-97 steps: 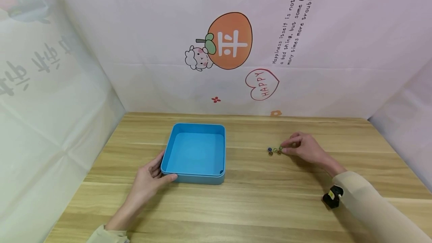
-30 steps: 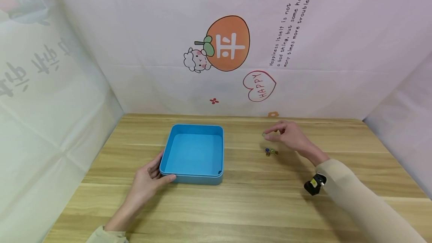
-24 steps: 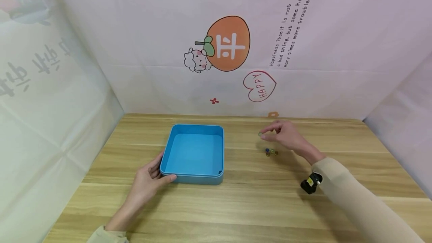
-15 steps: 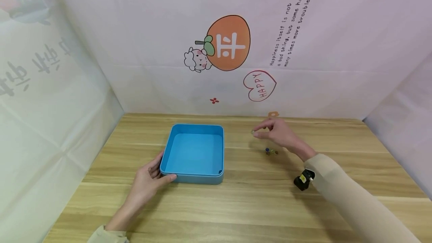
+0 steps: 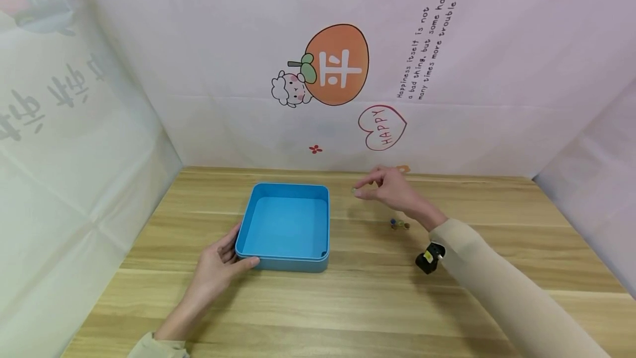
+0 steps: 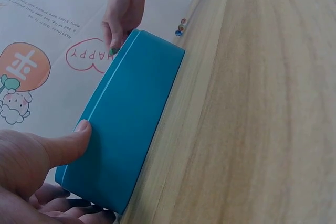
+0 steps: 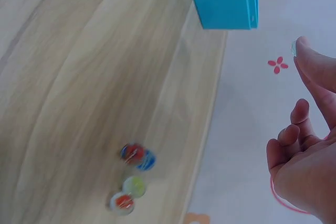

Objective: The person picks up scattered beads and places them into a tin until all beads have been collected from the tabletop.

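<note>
My left hand grips the near left corner of a square, open-topped blue box, the thumb on its front wall and the fingers round the left side. A small dark spot shows in the box's near right corner. My right hand is raised right of the box and pinches a greenish glass marble between thumb and index finger; its other fingers are curled loosely. Behind that hand, a small cluster of marbles lies on the table: a blue one, a yellow-green one and reddish ones.
The wood-grain table meets a white printed cloth at its back edge. More cloth hangs at the left and right sides. A black wrist camera hangs at the right sleeve, low over the table.
My right hand has picked a marble from the cluster, lifted it and carried it left towards the box. The left hand and box have stayed in place.
</note>
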The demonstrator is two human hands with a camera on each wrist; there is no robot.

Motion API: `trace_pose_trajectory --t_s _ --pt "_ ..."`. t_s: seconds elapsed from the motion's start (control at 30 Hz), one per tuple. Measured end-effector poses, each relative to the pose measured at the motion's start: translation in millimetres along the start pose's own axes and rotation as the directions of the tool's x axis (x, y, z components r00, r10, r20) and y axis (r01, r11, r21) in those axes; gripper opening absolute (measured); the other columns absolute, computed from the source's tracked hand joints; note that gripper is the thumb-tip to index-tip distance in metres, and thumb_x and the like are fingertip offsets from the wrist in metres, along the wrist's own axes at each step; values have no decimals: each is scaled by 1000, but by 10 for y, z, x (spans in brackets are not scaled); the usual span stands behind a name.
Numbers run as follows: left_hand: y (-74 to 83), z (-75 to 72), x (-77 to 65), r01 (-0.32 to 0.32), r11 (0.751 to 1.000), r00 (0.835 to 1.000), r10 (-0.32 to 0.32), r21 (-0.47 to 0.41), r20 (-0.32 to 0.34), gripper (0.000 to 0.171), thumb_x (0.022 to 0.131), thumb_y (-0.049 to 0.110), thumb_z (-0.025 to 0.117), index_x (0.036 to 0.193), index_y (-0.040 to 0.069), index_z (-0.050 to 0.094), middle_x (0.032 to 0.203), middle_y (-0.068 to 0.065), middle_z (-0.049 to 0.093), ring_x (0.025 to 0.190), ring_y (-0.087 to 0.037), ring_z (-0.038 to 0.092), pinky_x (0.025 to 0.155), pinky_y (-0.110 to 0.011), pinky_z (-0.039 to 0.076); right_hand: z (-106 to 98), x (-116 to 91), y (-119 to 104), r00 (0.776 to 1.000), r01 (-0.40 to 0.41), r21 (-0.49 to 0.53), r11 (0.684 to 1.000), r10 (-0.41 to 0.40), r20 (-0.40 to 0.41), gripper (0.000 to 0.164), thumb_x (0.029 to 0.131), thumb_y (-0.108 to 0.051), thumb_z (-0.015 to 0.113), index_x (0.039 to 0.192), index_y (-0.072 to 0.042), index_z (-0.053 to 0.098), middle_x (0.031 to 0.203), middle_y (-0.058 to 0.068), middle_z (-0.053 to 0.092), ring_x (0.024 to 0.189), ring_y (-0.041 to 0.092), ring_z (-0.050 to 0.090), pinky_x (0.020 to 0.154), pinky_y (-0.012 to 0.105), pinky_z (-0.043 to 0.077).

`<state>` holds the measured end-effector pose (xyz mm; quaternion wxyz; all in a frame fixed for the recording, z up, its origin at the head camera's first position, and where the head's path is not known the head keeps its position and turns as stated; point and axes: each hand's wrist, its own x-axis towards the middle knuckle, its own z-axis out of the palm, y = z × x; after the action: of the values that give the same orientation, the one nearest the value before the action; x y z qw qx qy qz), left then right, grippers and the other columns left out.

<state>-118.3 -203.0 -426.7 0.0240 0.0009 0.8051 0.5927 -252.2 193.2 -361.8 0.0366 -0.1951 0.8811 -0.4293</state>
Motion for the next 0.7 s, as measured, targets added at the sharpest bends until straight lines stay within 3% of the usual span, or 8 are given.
trace_pose_trajectory --t_s 0.5,0.7 --pt "-1 -1 -2 1 1000 1000 -1 -1 1 91 90 11 87 163 0 33 167 -22 30 149 -38 36 112 -43 43 230 188 -371 996 61 17 998 -62 62 19 94 -15 82 110 -4 83 95 8 58 89 29 43 71 38 33" --pt "-5 5 2 -5 1000 1000 5 3 -1 90 91 10 86 163 0 33 166 -22 31 149 -37 37 112 -43 43 380 248 -476 995 49 33 998 -52 83 19 92 -19 85 109 -11 85 91 8 53 87 29 44 68 37 35"
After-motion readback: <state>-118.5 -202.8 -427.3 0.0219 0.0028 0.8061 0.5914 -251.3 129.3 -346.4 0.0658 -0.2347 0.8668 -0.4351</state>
